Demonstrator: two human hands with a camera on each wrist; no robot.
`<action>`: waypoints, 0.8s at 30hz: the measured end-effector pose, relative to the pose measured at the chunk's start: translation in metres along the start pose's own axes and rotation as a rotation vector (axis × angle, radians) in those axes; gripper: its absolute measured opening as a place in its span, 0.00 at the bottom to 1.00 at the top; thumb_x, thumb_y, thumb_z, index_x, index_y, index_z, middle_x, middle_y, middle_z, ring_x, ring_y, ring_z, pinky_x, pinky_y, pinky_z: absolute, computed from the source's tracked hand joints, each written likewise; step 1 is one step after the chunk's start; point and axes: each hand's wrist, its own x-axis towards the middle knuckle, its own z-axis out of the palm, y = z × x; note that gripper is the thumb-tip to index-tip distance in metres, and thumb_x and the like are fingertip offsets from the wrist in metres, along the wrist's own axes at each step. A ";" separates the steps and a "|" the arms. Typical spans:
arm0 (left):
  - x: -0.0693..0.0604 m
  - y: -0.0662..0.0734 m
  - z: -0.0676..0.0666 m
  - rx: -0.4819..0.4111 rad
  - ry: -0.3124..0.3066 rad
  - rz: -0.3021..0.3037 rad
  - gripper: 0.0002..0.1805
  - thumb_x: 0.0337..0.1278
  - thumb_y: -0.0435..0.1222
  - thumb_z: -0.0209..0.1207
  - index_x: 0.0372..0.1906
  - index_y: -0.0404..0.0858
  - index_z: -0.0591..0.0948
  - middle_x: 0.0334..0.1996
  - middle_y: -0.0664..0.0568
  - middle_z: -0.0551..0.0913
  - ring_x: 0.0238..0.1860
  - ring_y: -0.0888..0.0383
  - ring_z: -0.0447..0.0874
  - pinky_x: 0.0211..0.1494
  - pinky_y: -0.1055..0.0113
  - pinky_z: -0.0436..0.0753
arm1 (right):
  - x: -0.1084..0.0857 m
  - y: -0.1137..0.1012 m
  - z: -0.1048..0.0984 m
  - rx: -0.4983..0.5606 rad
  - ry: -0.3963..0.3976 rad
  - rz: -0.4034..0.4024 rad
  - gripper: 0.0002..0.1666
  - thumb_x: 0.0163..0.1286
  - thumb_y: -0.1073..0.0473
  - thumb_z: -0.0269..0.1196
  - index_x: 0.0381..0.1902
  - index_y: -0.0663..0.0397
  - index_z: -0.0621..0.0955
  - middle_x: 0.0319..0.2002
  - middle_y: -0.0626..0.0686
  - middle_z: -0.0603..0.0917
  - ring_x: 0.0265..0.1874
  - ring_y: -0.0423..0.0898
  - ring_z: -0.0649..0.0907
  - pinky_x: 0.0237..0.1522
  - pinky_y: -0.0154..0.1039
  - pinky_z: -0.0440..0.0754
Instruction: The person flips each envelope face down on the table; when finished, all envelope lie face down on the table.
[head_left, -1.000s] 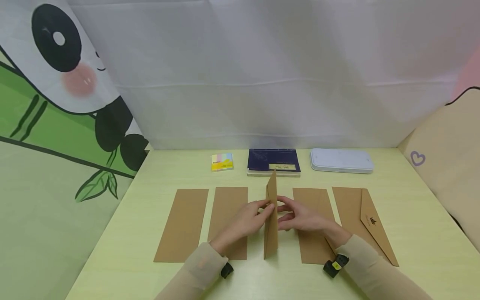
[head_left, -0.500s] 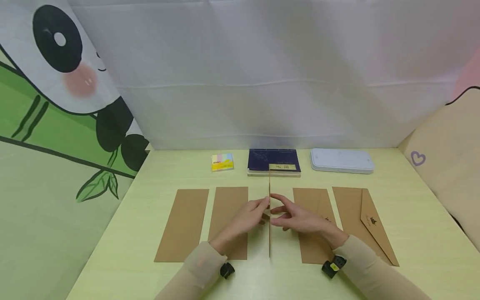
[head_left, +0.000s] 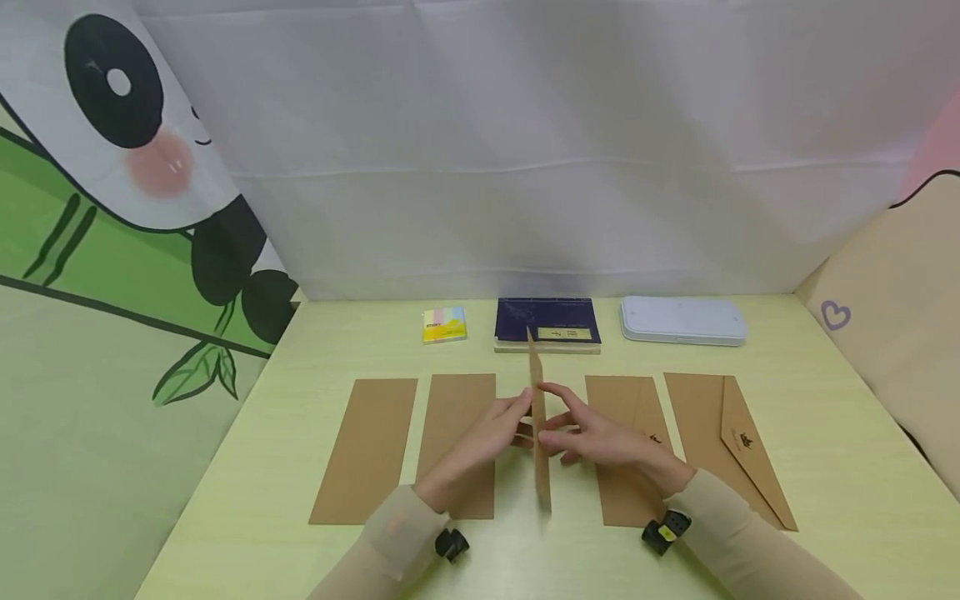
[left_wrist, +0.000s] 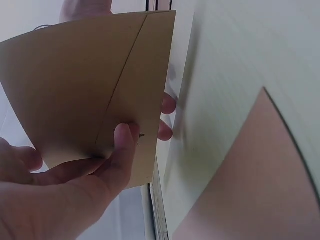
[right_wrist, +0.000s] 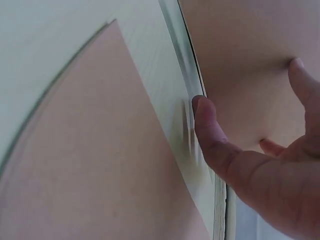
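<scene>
A brown kraft envelope point(head_left: 542, 467) stands nearly upright on its long side in the middle of the table, in the head view. My left hand point(head_left: 487, 433) holds it from the flap side; in the left wrist view its fingers point(left_wrist: 122, 155) bend against the flap. On the plain side is my right hand point(head_left: 607, 433), its fingers apart and gently bent. Two of its fingertips point(right_wrist: 296, 65) press the plain face in the right wrist view, and another finger reaches beside the lower edge. Two brown envelopes point(head_left: 363, 450) point(head_left: 457, 417) lie at left, two more point(head_left: 618, 408) point(head_left: 697, 417) at right.
Along the back of the pale table point(head_left: 262, 467) lie a pack of sticky notes point(head_left: 444, 325), a dark blue notebook point(head_left: 543, 317) and a light-coloured flat case point(head_left: 682, 321). Behind them hangs a white cloth point(head_left: 525, 167). The outermost right envelope has a printed flap.
The envelope between my hands has swung over: its flap side showed earlier, then only its thin edge, and now its plain side. Both hands have shifted slightly left; the lying envelopes have not moved.
</scene>
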 end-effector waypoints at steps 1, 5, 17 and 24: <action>0.000 0.000 0.000 -0.004 -0.003 0.006 0.32 0.75 0.50 0.38 0.58 0.23 0.73 0.50 0.34 0.78 0.44 0.46 0.82 0.48 0.57 0.79 | 0.000 0.000 0.000 -0.007 0.005 0.002 0.45 0.71 0.52 0.59 0.74 0.37 0.45 0.56 0.66 0.72 0.45 0.54 0.81 0.42 0.52 0.79; -0.002 0.000 -0.001 -0.023 0.009 0.054 0.28 0.76 0.45 0.40 0.57 0.23 0.73 0.50 0.33 0.78 0.49 0.41 0.80 0.48 0.59 0.79 | -0.001 0.001 0.000 -0.046 0.025 0.015 0.45 0.70 0.50 0.60 0.74 0.39 0.48 0.55 0.64 0.73 0.43 0.53 0.82 0.40 0.51 0.79; -0.004 -0.003 -0.007 0.016 0.206 0.134 0.19 0.70 0.37 0.52 0.56 0.29 0.77 0.45 0.43 0.83 0.41 0.51 0.83 0.46 0.59 0.80 | -0.007 -0.006 0.002 -0.191 0.115 0.076 0.48 0.62 0.49 0.67 0.74 0.44 0.54 0.52 0.63 0.74 0.35 0.52 0.82 0.34 0.49 0.79; 0.001 -0.012 -0.013 0.063 0.362 0.153 0.14 0.57 0.31 0.63 0.48 0.28 0.81 0.33 0.46 0.84 0.28 0.54 0.84 0.33 0.63 0.81 | -0.008 -0.008 0.003 -0.508 0.196 0.047 0.47 0.60 0.46 0.69 0.70 0.55 0.62 0.49 0.59 0.78 0.36 0.45 0.82 0.37 0.42 0.77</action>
